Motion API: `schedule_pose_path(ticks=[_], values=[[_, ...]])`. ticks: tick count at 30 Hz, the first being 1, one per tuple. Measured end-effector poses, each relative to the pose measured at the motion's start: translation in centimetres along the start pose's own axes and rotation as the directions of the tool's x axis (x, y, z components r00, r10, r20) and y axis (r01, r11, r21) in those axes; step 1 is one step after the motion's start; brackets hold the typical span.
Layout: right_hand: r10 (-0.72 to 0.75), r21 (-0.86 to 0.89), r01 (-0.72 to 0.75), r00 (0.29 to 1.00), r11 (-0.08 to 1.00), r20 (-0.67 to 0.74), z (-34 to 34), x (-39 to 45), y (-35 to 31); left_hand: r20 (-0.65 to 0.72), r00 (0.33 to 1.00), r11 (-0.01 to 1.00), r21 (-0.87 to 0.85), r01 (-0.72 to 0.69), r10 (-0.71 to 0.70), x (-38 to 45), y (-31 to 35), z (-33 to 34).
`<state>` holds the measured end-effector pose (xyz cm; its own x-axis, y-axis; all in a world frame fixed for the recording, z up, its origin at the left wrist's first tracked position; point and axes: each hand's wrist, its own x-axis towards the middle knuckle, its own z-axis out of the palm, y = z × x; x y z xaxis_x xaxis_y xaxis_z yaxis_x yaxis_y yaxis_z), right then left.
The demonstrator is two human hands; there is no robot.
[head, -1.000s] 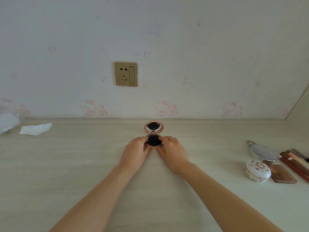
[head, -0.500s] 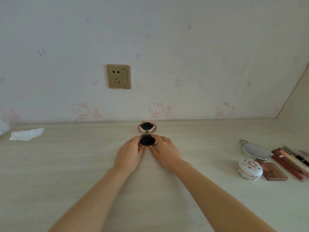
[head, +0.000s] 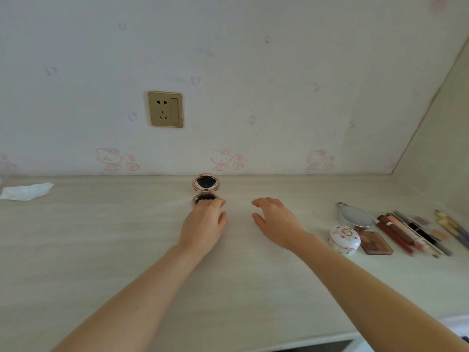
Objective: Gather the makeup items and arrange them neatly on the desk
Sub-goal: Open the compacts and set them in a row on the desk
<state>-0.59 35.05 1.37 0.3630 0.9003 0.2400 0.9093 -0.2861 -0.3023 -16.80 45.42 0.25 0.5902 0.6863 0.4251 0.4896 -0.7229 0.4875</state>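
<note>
Compact (head: 206, 189) stands open at the back of the bench (head: 101, 250), by the wall, lid upright. Our left hand (head: 204, 223) rests on its base, fingertips touching the rim, fingers loosely bent. Our right hand (head: 275, 221) hovers just beside, released, holding nothing. Well right lie a jar (head: 344, 240), mirror (head: 355, 217), palette (head: 375, 243) and pencils (head: 406, 235).

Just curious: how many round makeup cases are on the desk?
3: an open rose-gold compact by the wall, a floral case at right, a silver case behind it.
</note>
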Motion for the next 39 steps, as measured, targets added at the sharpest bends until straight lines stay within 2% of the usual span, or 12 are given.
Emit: schedule_pose_path(ticks=[6, 11, 20, 23, 28, 34, 37, 39], values=[[0.033, -0.052, -0.034, 0.999, 0.998, -0.018, -4.0, -3.2, 4.9, 0.036, 0.996, 0.991, -0.107, -0.08, 0.084, -0.5, 5.1, 3.1], [0.124, -0.15, -0.124, 0.992, 0.981, -0.006, -7.6, -5.7, 10.2, 0.145, 0.977, 0.98, -0.147, -0.138, 0.159, 0.1, 9.7, 6.8], [0.319, -0.189, -0.308, 0.947, 0.932, 0.029, -11.0, -7.8, 17.7, 0.368, 0.923, 0.967, -0.255, -0.016, 0.112, 5.1, 16.3, 11.1], [0.386, -0.162, -0.375, 0.921, 0.913, 0.044, -11.5, -7.6, 19.3, 0.437, 0.896, 0.969, -0.244, 0.029, 0.083, 6.6, 17.5, 12.7], [0.413, -0.163, -0.396, 0.906, 0.904, 0.087, -11.0, -6.5, 20.2, 0.494, 0.868, 0.966, -0.242, 0.091, 0.041, 8.4, 19.0, 14.6], [0.413, -0.161, -0.395, 0.905, 0.905, 0.101, -10.0, -5.5, 20.1, 0.608, 0.792, 0.994, -0.107, 0.005, 0.061, 9.0, 21.0, 15.9], [0.392, -0.188, -0.368, 0.913, 0.911, 0.115, -9.7, -5.4, 20.0, 0.627, 0.779, 0.999, -0.048, 0.014, 0.02, 8.8, 21.6, 16.3], [0.385, -0.195, -0.358, 0.914, 0.913, 0.125, -9.5, -5.4, 20.0, 0.626, 0.78, 0.996, -0.069, 0.05, 0.004, 8.8, 21.9, 16.4]])
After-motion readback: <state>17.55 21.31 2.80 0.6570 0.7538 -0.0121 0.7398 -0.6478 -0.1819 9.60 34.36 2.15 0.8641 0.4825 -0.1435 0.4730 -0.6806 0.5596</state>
